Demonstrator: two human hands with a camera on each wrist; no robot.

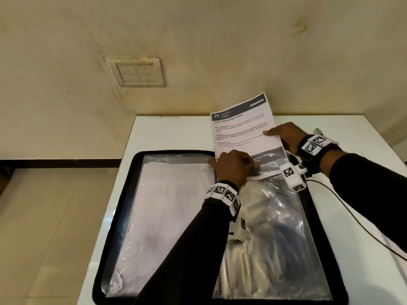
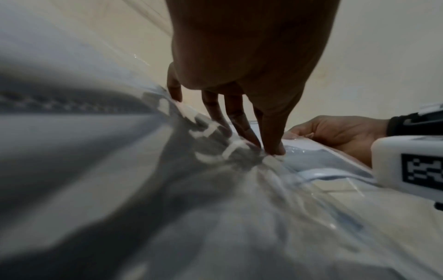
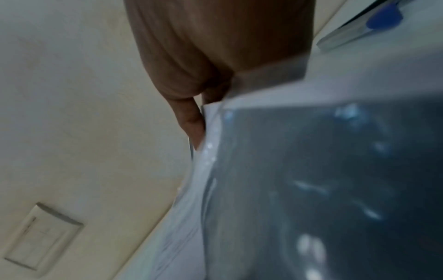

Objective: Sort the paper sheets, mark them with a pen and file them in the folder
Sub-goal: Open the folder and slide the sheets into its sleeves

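Note:
A black zip folder [image 1: 130,194] lies open on the white table [image 1: 176,133]. Its left clear sleeve [image 1: 167,216] holds white sheets. A printed sheet headed "34 Kitchen" [image 1: 240,128] stands tilted, with its lower end inside the mouth of the right clear sleeve [image 1: 282,227]. My right hand [image 1: 284,137] grips the sheet's right edge, thumb on top, as the right wrist view [image 3: 196,117] also shows. My left hand [image 1: 231,166] presses straight fingertips [image 2: 271,147] onto the crinkled plastic at the sleeve's mouth. A pen [image 3: 364,24] with a blue part lies on the table beyond my right hand.
The table stands against a cream wall with a switch plate [image 1: 137,72]. Left of the table's edge is tiled floor. A thin black cable [image 1: 356,223] trails from my right wrist across the table's right side.

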